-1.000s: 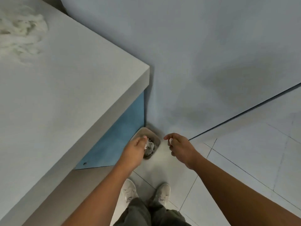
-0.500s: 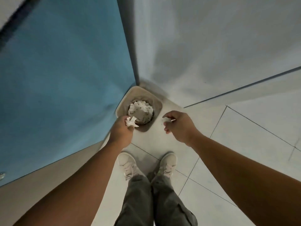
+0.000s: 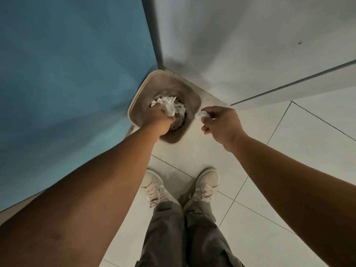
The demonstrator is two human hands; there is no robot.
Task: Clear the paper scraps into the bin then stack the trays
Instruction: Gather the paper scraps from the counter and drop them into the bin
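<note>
the paper scraps (image 3: 169,106) sit in a white crumpled heap down inside the bin (image 3: 193,97), which stands on the floor in the corner, right against the blue panel (image 3: 77,64) and the pale wall (image 3: 240,45). so some of the clearing is done, but not all of it. the left hand (image 3: 158,120) is low in the mouth of the bin, and its fingers curl down round a bunch of the scraps (most of the fingers hide under the hand, so i cannot see each one). the right hand (image 3: 221,122) waits just beside the bin's rim, over the floor tiles (image 3: 289,151), not over the opening. its thumb and first fingers (image 3: 209,112) pinch a small scrap (image 3: 201,114), and the other fingers curl loosely under. i think both hands need to let go over the bin. no trays show here, so the stacking looks not begun. the person's pale shoes (image 3: 207,182) stand near the bin.
</note>
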